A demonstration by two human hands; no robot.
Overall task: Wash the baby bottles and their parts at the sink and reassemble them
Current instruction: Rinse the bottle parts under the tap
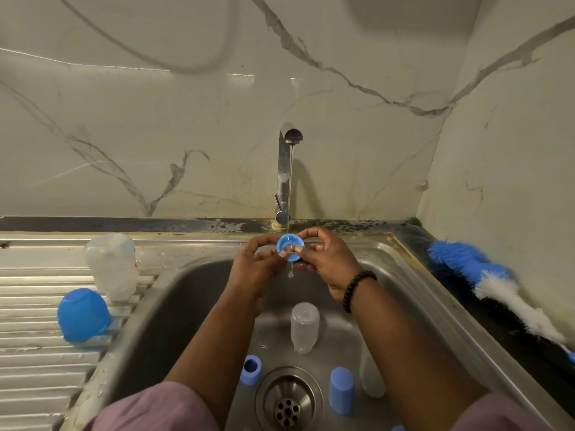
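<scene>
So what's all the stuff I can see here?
tap: 1, silver, behind sink, running
sink: 1, steel
ring: 1, blue, under the water, held by both hands
bottles: 2, clear, in sink
caps: 2, blue, by the drain
bottle: 1, clear, on drainboard
dome lid: 1, blue, on drainboard
brush: 1, blue and white, on right counter
bracelet: 1, black, right wrist
left hand: fingers pinching ring
right hand: fingers pinching ring

collar ring (290, 251): blue, between both hands
dome cap (83, 315): solid blue, far left of left hand (259, 269)
bottle (305, 326): clear, frosted, below right hand (326, 259)
small caps (341, 391): pale blue, near the drain
brush (485, 275): blue and white bristles, right of right hand
bracelet (357, 289): black beads
sink (186, 293): bare steel grey
wall (155, 119): white, grey veining
sleeves (155, 409): mauve
</scene>
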